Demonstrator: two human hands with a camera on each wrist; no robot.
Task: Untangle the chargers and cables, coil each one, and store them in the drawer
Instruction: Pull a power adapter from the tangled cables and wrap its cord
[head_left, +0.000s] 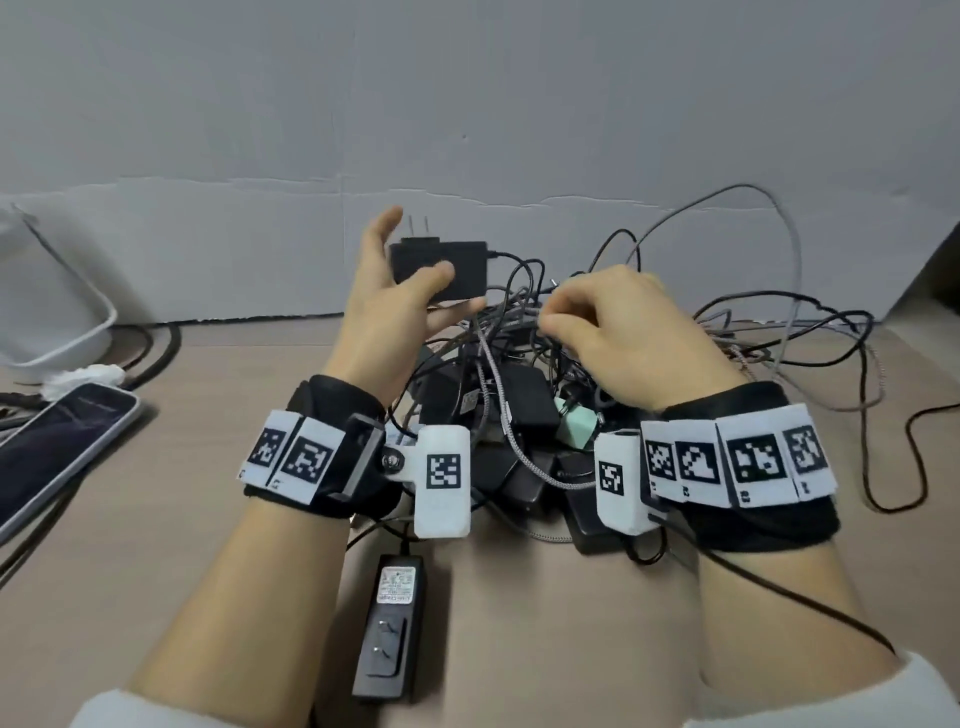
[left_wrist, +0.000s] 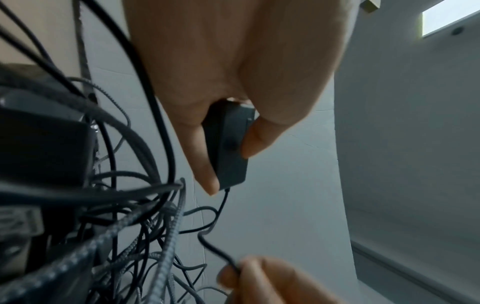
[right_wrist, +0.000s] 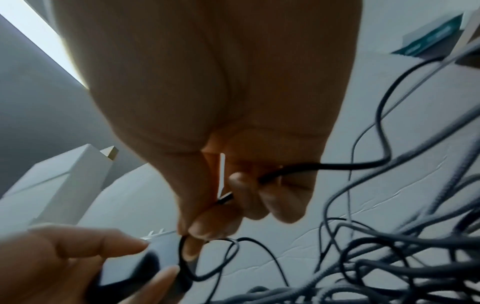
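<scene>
Black charger (head_left: 441, 267) lifted above the cable tangle (head_left: 519, 395) on the desk (head_left: 519, 597), prongs up. Left hand (head_left: 384, 296) pinches it, thumb against fingers. Right hand (head_left: 618, 322) curled, pinching its thin black cable (right_wrist: 324, 165). Phone (head_left: 57, 452) far left.

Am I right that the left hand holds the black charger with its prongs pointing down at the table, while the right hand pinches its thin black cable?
Not quite: the prongs point up, away from the table, as the head view shows. The rest holds: the left hand holds the black charger, and the right hand pinches its thin black cable.
</scene>
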